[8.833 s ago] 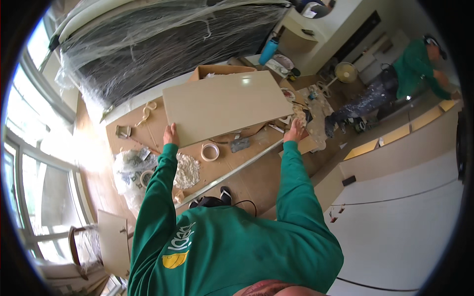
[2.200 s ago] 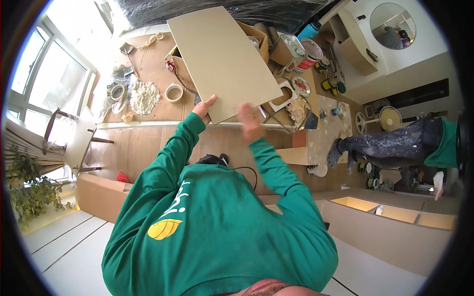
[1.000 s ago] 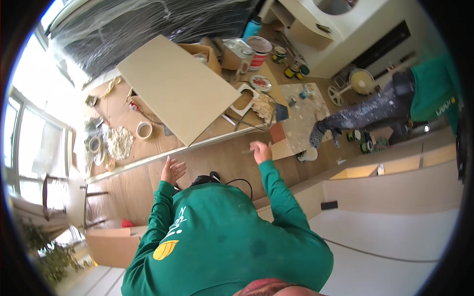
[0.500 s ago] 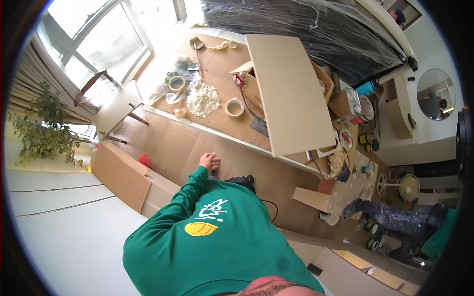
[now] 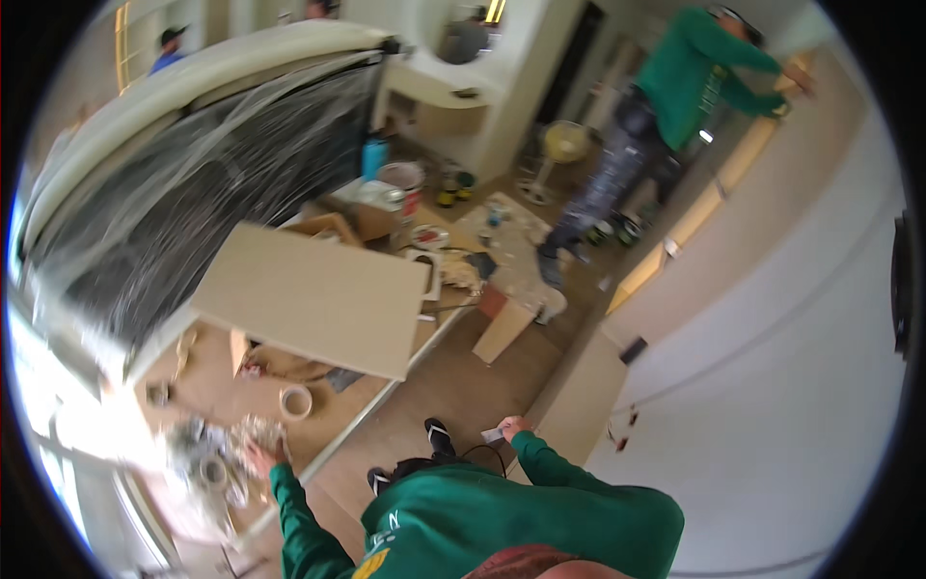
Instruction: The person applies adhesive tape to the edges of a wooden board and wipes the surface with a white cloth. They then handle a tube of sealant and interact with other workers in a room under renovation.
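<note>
My left hand (image 5: pixel 260 457) reaches over the near edge of the covered table, fingers apart, at the side of a pile of crumpled whitish scraps (image 5: pixel 258 432). Whether it touches the scraps is blurred. A roll of tape (image 5: pixel 213 472) lies beside that pile among clear plastic, and another tape roll (image 5: pixel 296 401) sits to its right. On the other side, my right hand (image 5: pixel 518 426) is closed on a small flat pale piece (image 5: pixel 493 435), held out over the floor; its exact kind is unclear.
A large beige panel (image 5: pixel 313 299) lies across the table, overhanging its near edge. Behind stands a big plastic-wrapped dark piece (image 5: pixel 222 183). A paint-spattered board (image 5: pixel 497 227) and a fan (image 5: pixel 561 145) are farther right. A co-worker (image 5: pixel 680 87) reaches toward the right wall.
My view has swung to the right. My left hand has gone from over the floor to the scrap pile on the table. My right hand, unseen before, now shows with the pale piece.
</note>
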Motion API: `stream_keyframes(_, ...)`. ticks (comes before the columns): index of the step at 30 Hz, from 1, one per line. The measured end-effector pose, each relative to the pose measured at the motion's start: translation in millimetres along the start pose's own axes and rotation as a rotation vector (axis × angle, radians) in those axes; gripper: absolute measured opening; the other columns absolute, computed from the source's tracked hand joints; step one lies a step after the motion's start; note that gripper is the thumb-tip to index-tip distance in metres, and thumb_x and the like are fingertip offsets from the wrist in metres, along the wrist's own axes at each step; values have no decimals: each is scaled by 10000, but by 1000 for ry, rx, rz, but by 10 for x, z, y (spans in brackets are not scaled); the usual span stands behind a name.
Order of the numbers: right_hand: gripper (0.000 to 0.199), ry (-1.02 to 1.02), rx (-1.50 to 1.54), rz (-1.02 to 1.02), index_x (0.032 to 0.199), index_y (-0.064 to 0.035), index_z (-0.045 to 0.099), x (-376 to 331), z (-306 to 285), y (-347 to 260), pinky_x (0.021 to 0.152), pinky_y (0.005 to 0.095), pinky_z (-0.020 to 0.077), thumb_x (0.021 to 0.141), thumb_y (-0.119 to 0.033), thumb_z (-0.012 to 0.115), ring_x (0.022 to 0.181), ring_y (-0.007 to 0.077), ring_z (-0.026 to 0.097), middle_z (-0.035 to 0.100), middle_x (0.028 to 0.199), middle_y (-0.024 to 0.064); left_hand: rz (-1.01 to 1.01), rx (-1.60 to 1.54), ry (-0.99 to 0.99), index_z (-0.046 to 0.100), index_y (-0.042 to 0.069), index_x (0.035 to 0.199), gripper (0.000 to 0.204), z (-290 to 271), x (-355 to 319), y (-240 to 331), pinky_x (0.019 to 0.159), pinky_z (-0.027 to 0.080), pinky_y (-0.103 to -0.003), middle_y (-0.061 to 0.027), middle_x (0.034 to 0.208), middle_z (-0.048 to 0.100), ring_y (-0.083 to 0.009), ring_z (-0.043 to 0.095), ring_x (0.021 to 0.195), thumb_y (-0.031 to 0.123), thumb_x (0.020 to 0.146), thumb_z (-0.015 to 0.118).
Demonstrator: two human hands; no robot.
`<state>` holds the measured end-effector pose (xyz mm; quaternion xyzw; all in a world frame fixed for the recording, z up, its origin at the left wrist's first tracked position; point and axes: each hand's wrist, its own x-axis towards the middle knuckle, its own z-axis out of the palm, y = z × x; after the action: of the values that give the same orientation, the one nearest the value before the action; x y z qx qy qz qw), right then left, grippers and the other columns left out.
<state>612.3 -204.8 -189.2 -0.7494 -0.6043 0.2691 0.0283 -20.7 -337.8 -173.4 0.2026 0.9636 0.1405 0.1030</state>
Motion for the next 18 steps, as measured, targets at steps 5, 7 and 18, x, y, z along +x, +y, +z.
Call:
stream_keyframes(5,199,99,109,181,887,-203,764,-916,70,534,880,459,517,800,-213,585,939,339,666,721,966,101,72,122,120,486,186,1387,622,242,21,-71,1054,358,-446,-93,1445,453,-301,427,1314,511,878,633)
stream_keyframes(7,190,219,85,258,882,-202,761,-1241,116,664,886,469,507,820,-227,584,934,348,660,718,970,103,4,174,218,540,166,1323,531,446,109,-184,1035,374,-436,-115,1375,493,-298,470,1261,502,913,581)
stream_keyframes(18,173,384,359,90,902,-181,738,-1019,128,385,842,472,503,823,-225,591,891,351,651,712,908,99,223,78,436,555,140,1268,479,44,11,346,860,488,-459,-120,1203,590,-284,584,1078,497,950,523)
